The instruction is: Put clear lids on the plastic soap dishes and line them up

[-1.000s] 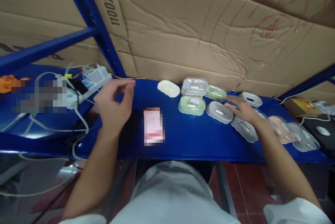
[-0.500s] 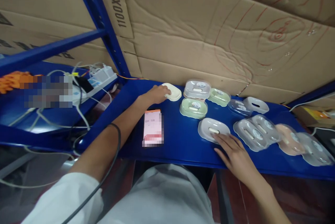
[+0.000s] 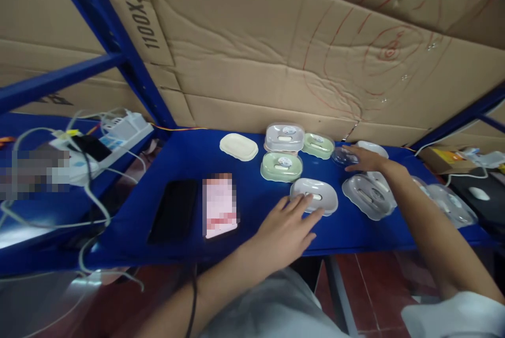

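My left hand (image 3: 284, 230) rests its spread fingertips on the front edge of a grey soap dish (image 3: 327, 204) that has no lid on it. Farther back, my right hand (image 3: 365, 160) has its fingers and thumb around the right side of a clear plastic lid (image 3: 342, 156). Behind that hand is an uncovered whitish dish (image 3: 373, 148), partly hidden. A lidded green soap dish (image 3: 281, 168) stands left of the grey one, in front of a lidded grey dish (image 3: 284, 137). Another green dish (image 3: 317, 145) sits beside the lid. A cream oval piece (image 3: 239, 147) lies farther left.
A lit phone (image 3: 220, 209) and a dark phone (image 3: 173, 211) lie on the blue shelf at left. Several lidded dishes (image 3: 369, 196) fill the right side. Cardboard (image 3: 244, 64) walls the back. A power strip (image 3: 126, 130) and cables lie far left.
My left hand has left the cream piece and moved right to the grey dish. My right hand has moved off that dish, back and right to the clear lid. A dark phone is now uncovered.
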`<state>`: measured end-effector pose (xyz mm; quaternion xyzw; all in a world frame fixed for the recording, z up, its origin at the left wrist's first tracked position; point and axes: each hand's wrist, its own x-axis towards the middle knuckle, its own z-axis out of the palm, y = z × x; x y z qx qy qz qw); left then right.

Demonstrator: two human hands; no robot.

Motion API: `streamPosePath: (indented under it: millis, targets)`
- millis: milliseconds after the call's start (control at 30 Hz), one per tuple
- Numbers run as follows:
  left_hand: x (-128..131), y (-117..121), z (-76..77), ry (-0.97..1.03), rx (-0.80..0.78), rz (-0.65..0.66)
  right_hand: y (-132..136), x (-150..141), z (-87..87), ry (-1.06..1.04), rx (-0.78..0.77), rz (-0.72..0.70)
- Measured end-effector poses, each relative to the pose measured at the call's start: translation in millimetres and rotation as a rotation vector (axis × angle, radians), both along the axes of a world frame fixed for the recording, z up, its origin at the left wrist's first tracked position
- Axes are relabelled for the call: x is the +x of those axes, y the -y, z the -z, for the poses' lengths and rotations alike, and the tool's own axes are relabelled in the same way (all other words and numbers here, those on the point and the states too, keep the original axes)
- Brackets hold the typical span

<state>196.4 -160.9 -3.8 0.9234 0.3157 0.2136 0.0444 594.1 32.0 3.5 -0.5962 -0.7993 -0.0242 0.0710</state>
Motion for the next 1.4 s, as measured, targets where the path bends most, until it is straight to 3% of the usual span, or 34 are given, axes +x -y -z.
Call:
streamPosePath:
  millis: [100, 200, 500, 933, 1100, 1167, 1267, 1333, 1400]
  targets:
    - [12, -1, 15.9, -0.083, -0.021, -0.068, -2, 6, -1.6, 0.036, -0.173, 0.021]
    - [7, -4, 25.0, -0.132, -0.061, -0.112, 5, 10, -5.7, 0.010, -0.219, 0.024]
    - [-12, 22, 38.7, 0.080, -0.047, -0.225, 25, 18, -3.5, -0.141, -0.117, 0.053]
    - [-17, 34, 55.7, 0.444, -0.058, -0.252, 43, -5, -22.2, -0.113, -0.018, 0.220]
    - [-14, 34, 63.2, 0.486, -0.100, -0.225, 55, -19, -33.2, -0.142, 0.018, 0.205]
    - [-16, 36, 57.4, 0.491, -0.086, -0.234, 58, -22, -38.7, -0.164, 0.028, 0.209]
    - [-33, 48, 30.6, 0.519, -0.141, -0.204, 69, -27, -47.6, -0.204, 0.120, 0.185]
    - [-58, 61, 6.2, 0.534, -0.248, -0.092, 88, -39, -49.5, -0.226, 0.195, 0.144]
    - [-94, 77, -14.3, 0.509, -0.315, 0.106, 117, -63, -44.1, -0.264, 0.246, 0.060]
